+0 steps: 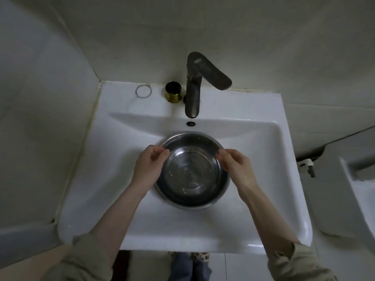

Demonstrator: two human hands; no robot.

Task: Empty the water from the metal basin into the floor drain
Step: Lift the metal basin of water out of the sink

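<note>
A round metal basin (191, 173) sits in the middle of the white sink (113, 179), with clear water in its bottom. My left hand (147, 167) is at the basin's left rim, fingers curled and close to the edge. My right hand (236, 166) is at the right rim in the same way. Whether the fingers touch or grip the rim I cannot tell. No floor drain is in view.
A dark metal faucet (194, 88) stands behind the basin, its handle turned to the right. A small gold and black cap (173, 92) stands left of it. The sink overflow hole (190, 123) lies below the spout. A white toilet (357, 189) stands at right. Tiled walls surround.
</note>
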